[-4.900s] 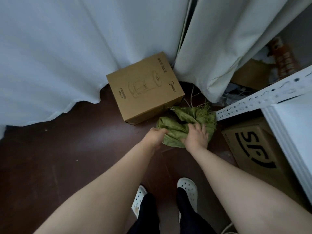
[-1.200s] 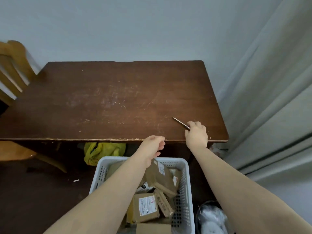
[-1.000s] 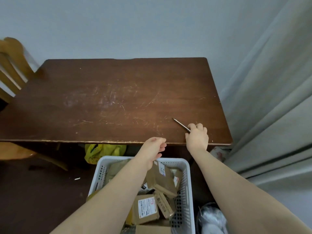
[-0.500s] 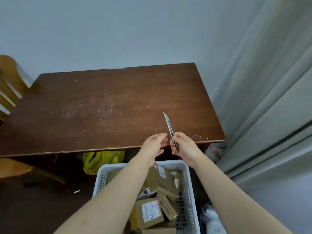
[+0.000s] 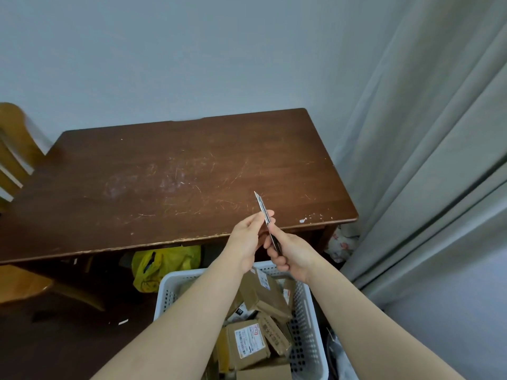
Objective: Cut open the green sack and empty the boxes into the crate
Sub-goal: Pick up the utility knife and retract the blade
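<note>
A slim utility knife [image 5: 264,208] is held upright over the front edge of the brown table [image 5: 175,176], blade tip pointing up and away. My right hand [image 5: 292,255] grips its handle from below. My left hand [image 5: 247,239] pinches the knife's upper body between thumb and fingers. Below my arms stands a white perforated crate [image 5: 304,322] filled with several brown cardboard boxes [image 5: 248,342] bearing shipping labels. The green sack is not in view.
A yellow plastic bag [image 5: 164,264] lies under the table. A wooden chair [image 5: 13,149] stands at the left. Grey curtains [image 5: 428,165] hang on the right, with a floral cloth [image 5: 341,241] at their foot. The floor is dark brown.
My right hand picked the knife up off the table and brought it toward me. My left hand closed on its upper part. The view earlier turned from the green sack on the floor.
</note>
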